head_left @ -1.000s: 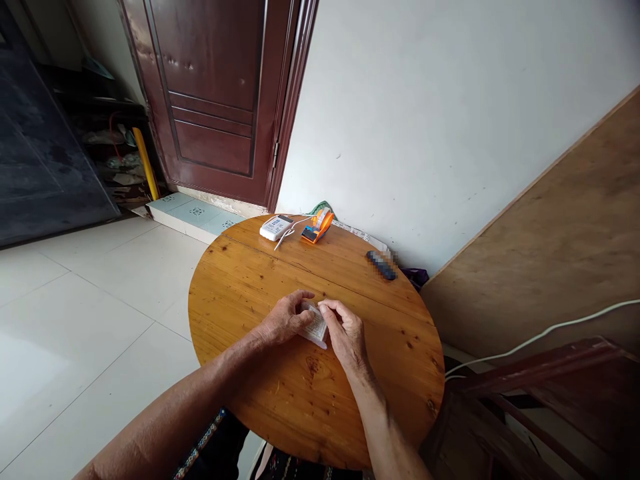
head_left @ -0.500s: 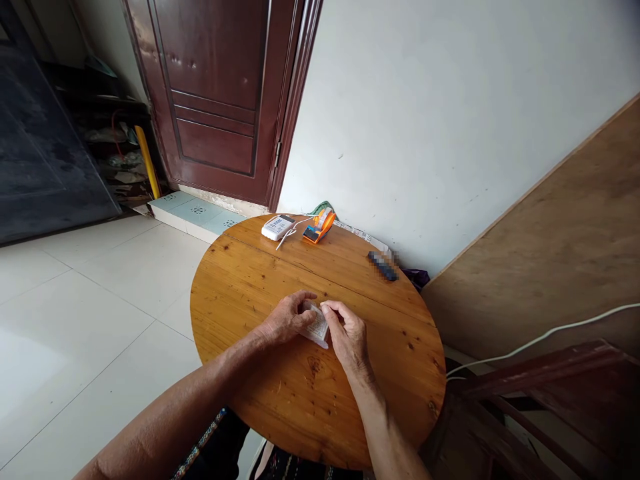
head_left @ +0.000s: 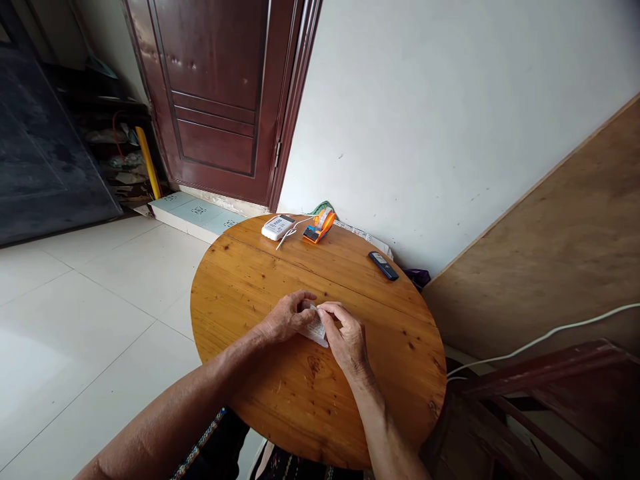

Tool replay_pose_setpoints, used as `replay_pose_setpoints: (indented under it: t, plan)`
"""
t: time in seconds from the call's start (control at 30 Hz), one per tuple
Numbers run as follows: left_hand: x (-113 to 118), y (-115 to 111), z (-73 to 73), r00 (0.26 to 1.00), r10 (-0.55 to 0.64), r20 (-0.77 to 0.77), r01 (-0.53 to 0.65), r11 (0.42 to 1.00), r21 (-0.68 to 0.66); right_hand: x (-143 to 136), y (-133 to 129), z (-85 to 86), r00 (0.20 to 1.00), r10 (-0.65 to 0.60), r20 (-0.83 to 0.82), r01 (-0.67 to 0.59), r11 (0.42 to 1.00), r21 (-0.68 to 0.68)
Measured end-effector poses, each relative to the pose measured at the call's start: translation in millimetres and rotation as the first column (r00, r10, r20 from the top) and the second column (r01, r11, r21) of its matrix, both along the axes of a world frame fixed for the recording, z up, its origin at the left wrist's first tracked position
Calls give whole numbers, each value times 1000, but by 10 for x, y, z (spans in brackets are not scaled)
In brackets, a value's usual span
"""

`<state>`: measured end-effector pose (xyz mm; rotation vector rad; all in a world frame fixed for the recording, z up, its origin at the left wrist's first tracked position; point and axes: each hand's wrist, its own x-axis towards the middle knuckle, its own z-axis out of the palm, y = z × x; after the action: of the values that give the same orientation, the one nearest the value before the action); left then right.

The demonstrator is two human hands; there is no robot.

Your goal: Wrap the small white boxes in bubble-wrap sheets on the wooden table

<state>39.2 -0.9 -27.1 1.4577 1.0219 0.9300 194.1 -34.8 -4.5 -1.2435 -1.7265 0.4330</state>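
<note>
Head view: pale tiled floor (head_left: 90,347), dark red door (head_left: 215,87), then a round worktop (head_left: 240,293) beside a white wall (head_left: 425,120).
Left hand (head_left: 290,317) grips a small whitish box (head_left: 316,333) near the worktop's middle; right hand (head_left: 346,333), fingertips pinching its far edge, has shifted slightly leftward since the earlier frame. The door is panelled; the worktop, knotty, glossy wood.

Head view, forward and down over table (head_left: 240,300)
</note>
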Motion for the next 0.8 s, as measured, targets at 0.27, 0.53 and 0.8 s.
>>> replay_pose_setpoints:
  t: [0.27,0.53,0.8]
  plan:
    - [-12,-6,21,1000,-7,-21,7,1000,-5,-4,18,-24,998,-34,48,32,998,48]
    - [-10,-7,0,1000,-3,-24,3,1000,27,10,23,-55,990,-67,127,43,982,186]
    - [5,16,-40,1000,-7,-7,7,1000,23,5,18,-36,990,-25,138,-6,975,224]
